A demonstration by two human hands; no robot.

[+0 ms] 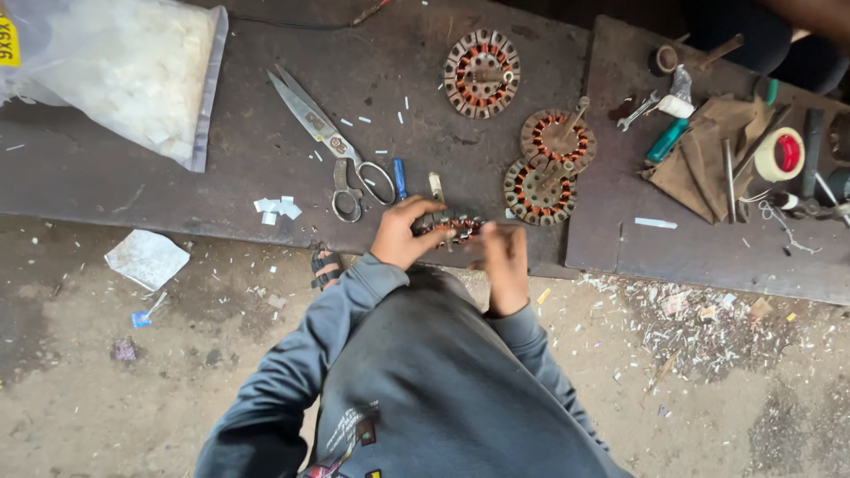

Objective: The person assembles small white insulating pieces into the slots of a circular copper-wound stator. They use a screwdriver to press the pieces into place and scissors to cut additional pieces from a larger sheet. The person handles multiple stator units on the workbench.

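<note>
A round motor stator with copper windings (pixel 452 224) is held tilted at the near edge of the dark workbench (pixel 221 168). My left hand (pixel 403 235) grips its left side. My right hand (pixel 503 261) is at its right side, fingers curled against the rim, slightly blurred. Three more wound stators lie on the bench beyond: one at the back (pixel 481 73) and two close together (pixel 558 140) (pixel 538 190), each of the pair with a tool stuck in it.
Large scissors (pixel 332 146), a blue pen (pixel 399 177) and paper bits (pixel 278 209) lie left of my hands. A plastic bag of white pieces (pixel 124 62) is far left. Tools, cloth and tape roll (pixel 779 152) lie right. Paper scraps litter the floor.
</note>
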